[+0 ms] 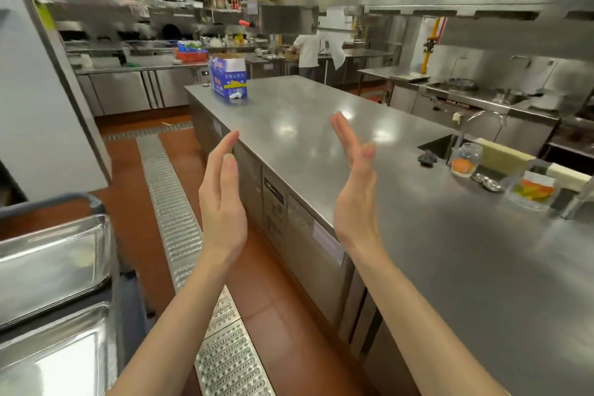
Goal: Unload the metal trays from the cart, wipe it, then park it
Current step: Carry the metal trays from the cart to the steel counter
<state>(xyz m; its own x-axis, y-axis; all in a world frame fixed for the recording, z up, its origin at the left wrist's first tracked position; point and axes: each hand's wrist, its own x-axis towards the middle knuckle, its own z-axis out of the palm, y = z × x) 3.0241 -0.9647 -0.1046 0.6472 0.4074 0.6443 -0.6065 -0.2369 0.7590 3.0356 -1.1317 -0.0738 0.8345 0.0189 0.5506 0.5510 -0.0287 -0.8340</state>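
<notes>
Stainless metal trays (54, 264) sitting near left on cart (96, 202): probably stiff, slippery; gripping rolled rims advisable. Left hand (221, 202), right hand (355, 199) hovering flat-fingered, holding nothing.

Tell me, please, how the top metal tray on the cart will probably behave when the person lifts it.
The top metal tray looks rigid, so it should not flex. Its polished surface may be slippery for bare hands. It sits nested on other trays, so it might stick or scrape on lifting.

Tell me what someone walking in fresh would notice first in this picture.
Two bare hands, the left hand and right hand, raised open with palms facing each other, holding nothing. Behind them stretches a long steel counter; stacked metal trays sit on the cart at lower left.
</notes>
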